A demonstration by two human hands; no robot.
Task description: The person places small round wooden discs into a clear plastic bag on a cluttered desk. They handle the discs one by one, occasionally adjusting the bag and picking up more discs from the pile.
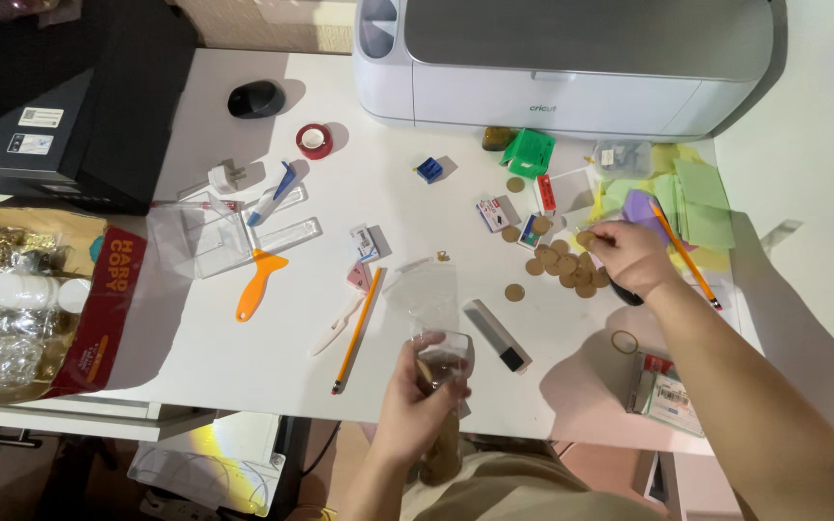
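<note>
The white surface (pixel 272 357) carries the clutter, with a grey-white cutter (pixel 562 63) at its far edge as the landmark. Below the cutter and toward its right end lies a heap of brown discs (pixel 564 265), and a few strays sit just left of it. The right hand (pixel 629 256) rests on the heap's right side, fingertips pinched on what seems to be one disc, though the grip is small in view. Well below the cutter, at the near edge, the left hand (pixel 417 400) is clenched around a clear bag (pixel 444 362), partly filled with discs and held half off the surface over the lap. The bag's mouth looks narrow and floppy, so a disc could miss it and fall to the floor. A sweeping wrist could scatter the heap toward the pencil (pixel 684 253) beside it.
</note>
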